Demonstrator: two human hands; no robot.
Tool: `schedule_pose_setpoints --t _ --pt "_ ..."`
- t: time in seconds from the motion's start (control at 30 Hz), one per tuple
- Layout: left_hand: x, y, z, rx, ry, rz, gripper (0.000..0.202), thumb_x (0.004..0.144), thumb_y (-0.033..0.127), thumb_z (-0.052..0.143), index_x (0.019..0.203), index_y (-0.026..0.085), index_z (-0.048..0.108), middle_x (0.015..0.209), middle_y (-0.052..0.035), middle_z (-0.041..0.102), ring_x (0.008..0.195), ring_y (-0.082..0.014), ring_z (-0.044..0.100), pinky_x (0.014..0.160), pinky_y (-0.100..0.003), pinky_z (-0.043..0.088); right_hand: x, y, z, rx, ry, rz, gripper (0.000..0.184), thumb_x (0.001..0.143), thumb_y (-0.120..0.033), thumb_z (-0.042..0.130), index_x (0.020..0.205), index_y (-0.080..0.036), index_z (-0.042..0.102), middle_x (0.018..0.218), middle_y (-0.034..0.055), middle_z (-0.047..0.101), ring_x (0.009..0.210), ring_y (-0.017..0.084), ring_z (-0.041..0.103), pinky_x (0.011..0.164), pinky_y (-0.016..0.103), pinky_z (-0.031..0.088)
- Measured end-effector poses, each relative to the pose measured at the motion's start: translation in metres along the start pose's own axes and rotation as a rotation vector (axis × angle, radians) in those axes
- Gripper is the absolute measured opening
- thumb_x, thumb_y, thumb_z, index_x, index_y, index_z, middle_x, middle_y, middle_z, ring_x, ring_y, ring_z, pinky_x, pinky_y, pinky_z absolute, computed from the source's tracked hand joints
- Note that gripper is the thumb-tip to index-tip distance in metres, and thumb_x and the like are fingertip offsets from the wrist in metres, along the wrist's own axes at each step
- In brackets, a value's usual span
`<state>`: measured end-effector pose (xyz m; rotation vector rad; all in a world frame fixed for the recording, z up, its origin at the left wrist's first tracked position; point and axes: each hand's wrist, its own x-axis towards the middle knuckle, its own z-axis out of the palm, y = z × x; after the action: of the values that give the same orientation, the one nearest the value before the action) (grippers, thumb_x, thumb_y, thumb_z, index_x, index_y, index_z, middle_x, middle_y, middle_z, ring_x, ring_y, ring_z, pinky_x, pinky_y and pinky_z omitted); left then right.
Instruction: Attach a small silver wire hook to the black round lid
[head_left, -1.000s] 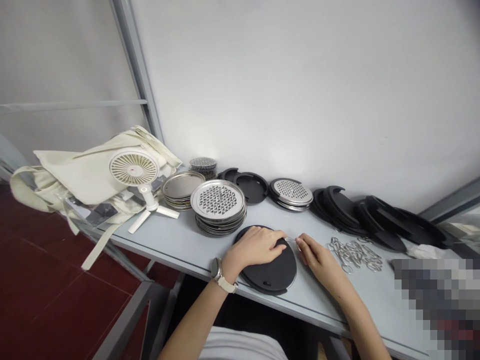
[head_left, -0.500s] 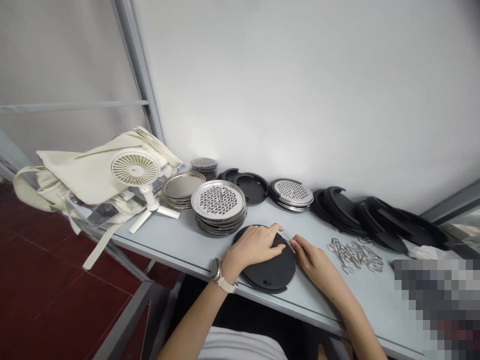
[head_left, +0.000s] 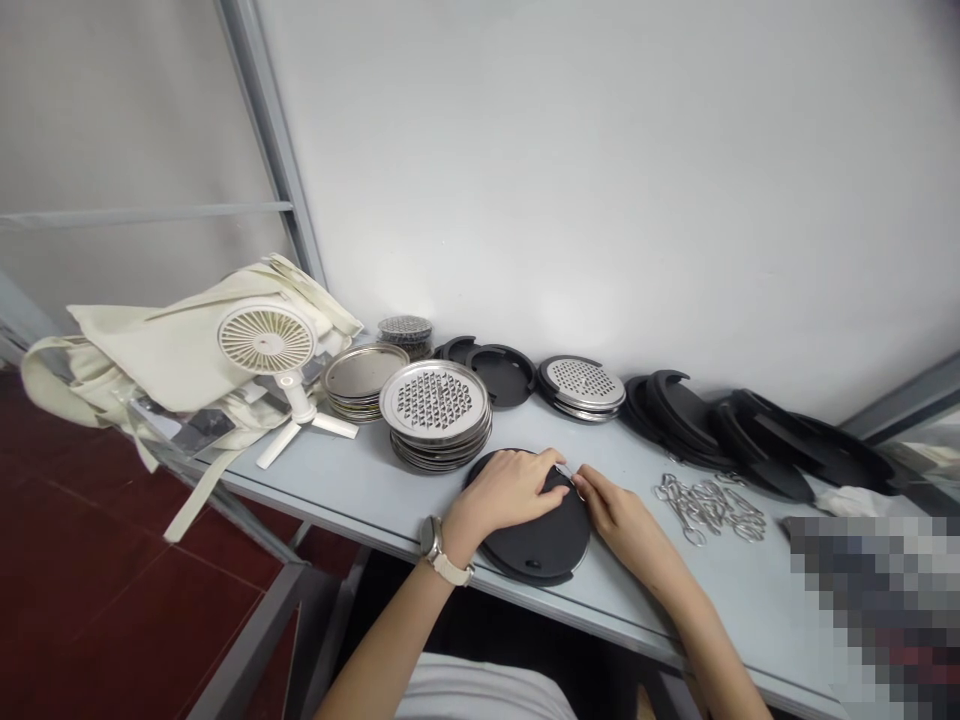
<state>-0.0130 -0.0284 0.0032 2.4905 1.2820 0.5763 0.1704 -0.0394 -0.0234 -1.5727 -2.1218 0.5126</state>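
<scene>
A round black plastic disc (head_left: 536, 545) lies on the table's front part, with a small hole near its lower edge and a thin metal rim showing at the right. My left hand (head_left: 510, 490) rests over its upper left, thumb and index finger apart, the index reaching the far right edge; the other fingers are partly hidden. My right hand (head_left: 611, 505) is closed at that edge, pinching a small metal wire clip (head_left: 564, 471) between thumb and index finger. The clip's far end meets the disc beside my left fingertip. Several similar loose wire clips (head_left: 709, 508) lie to the right.
Grater discs (head_left: 435, 400) stand stacked left of the hands, near plain metal discs (head_left: 364, 372). Black rings (head_left: 501, 378), perforated discs (head_left: 583, 385) and black holders (head_left: 682, 410) line the wall. A white fan (head_left: 268, 340) and a cream bag (head_left: 165, 345) occupy the left end.
My right hand has shifted slightly left, bringing the wire clip closer to my left fingertip at the disc's edge. My left hand and the disc stay in place.
</scene>
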Motion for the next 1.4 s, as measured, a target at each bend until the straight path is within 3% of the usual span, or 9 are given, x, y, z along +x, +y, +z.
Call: schedule_pose_setpoints --t 0.2,0.53,0.87,1.4 --pt "-0.0007 -0.0009 0.0001 -0.002 0.014 0.034 0.028 0.089 0.035 0.049 0.113 0.023 0.054 0.072 0.0008 0.064 0.067 -0.0173 0.063 0.065 -0.026 0.043 -0.003 -0.002 0.0002 -0.008 -0.008 0.0 0.025 0.094 -0.037 0.028 0.076 -0.025 0.041 0.063 0.0 0.056 0.055 0.018 0.054 0.056 0.026 0.036" --pt "-0.0006 -0.0009 -0.001 0.0 0.007 0.043 0.029 0.089 0.033 0.048 0.115 0.022 0.054 0.075 -0.0004 0.065 0.069 -0.0177 0.063 0.067 -0.027 0.044 -0.0069 -0.0038 0.0006 0.013 0.002 -0.005 0.026 0.094 -0.039 0.032 0.074 -0.025 0.038 0.056 -0.0051 0.046 0.051 0.016 0.047 0.053 0.024 0.033" --pt "0.0003 -0.0027 -0.0002 -0.034 -0.009 0.05 0.028 0.088 0.033 0.05 0.114 0.025 0.055 0.067 0.0039 0.062 0.064 -0.0152 0.061 0.062 -0.025 0.04 -0.0075 -0.0022 -0.0009 0.024 -0.036 0.003 0.024 0.094 -0.035 0.03 0.075 -0.024 0.039 0.062 -0.0027 0.051 0.056 0.017 0.05 0.056 0.026 0.034" --pt "0.0002 -0.0032 -0.0013 -0.072 -0.05 0.032 0.026 0.087 0.036 0.052 0.11 0.024 0.057 0.067 0.0045 0.061 0.063 -0.0141 0.059 0.06 -0.024 0.037 -0.0082 -0.0004 -0.0009 0.093 0.001 0.061 0.029 0.095 -0.042 0.027 0.073 -0.024 0.035 0.059 -0.0044 0.045 0.056 0.016 0.048 0.056 0.026 0.035"
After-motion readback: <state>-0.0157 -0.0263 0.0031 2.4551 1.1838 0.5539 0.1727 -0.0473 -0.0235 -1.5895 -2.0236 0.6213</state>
